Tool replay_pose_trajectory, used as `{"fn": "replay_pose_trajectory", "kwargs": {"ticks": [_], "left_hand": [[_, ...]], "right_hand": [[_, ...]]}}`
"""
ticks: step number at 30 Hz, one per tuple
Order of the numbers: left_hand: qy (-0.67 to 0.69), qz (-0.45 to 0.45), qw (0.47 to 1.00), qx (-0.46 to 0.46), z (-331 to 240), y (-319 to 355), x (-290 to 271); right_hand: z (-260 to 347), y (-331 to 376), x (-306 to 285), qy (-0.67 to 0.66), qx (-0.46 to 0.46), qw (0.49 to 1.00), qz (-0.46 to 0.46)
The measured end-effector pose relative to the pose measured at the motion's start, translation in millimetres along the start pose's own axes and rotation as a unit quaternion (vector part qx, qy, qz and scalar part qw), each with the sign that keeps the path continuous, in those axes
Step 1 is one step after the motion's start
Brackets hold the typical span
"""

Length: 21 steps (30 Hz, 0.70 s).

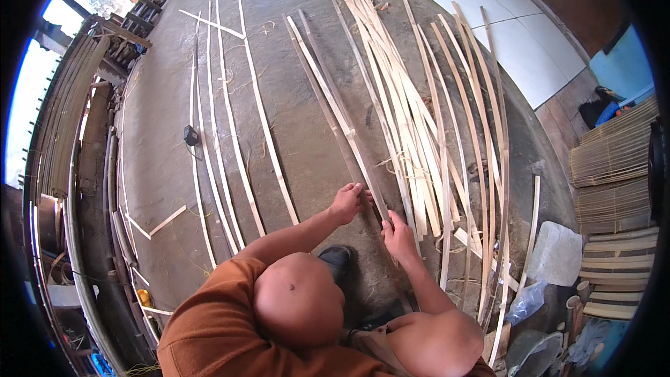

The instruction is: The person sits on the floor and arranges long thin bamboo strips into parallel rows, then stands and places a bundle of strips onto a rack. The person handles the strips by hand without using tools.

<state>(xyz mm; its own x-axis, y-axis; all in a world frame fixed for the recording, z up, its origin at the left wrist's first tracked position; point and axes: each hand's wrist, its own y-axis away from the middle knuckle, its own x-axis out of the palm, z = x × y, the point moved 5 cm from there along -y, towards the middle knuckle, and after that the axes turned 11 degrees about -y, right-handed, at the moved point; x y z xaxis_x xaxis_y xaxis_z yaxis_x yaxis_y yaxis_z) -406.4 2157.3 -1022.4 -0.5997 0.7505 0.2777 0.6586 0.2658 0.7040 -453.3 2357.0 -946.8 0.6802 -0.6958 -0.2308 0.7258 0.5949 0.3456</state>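
A long, pale bamboo strip (352,138) stretches away from me over the floor, its near end reaching my hands. Just left of it runs a narrower, darker strip (323,98). My right hand (399,236) pinches the pale strip between thumb and fingers. My left hand (351,202) is a little farther off and to the left, its fingers curled closed at the near part of the strips; the exact grip is partly hidden. A big bundle of pale strips (398,91) lies to the right of my hands, crossing one another.
More single strips (255,84) lie spread to the left, near a small black block (190,135). Beyond the bundle are white floor tiles (516,42). At right sit a pale stone-like block (555,254), a plastic bag (528,301) and rolled slatted blinds (614,143). Bamboo poles (112,167) line the left side.
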Motion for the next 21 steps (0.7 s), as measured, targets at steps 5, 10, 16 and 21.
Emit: {"fn": "replay_pose_trajectory", "kwargs": {"ticks": [5, 10, 16, 21], "left_hand": [[-0.089, -0.092, 0.991, 0.046, -11.8, 15.7, 8.4], [-0.421, -0.249, 0.840, 0.233, -41.1, 31.0, 10.9], [-0.675, -0.223, 0.558, 0.428, -67.6, 48.7, 57.9], [-0.637, -0.072, 0.680, 0.355, -62.6, 33.5, 83.1]], "right_hand": [[-16.9, -12.6, 1.8, 0.033, -0.086, 0.995, -0.044], [9.6, 0.3, -15.4, -0.049, -0.126, 0.987, -0.093], [5.5, -30.7, -45.0, 0.060, -0.101, 0.984, -0.135], [4.3, -52.4, -40.2, 0.048, -0.033, 0.993, -0.101]]}}
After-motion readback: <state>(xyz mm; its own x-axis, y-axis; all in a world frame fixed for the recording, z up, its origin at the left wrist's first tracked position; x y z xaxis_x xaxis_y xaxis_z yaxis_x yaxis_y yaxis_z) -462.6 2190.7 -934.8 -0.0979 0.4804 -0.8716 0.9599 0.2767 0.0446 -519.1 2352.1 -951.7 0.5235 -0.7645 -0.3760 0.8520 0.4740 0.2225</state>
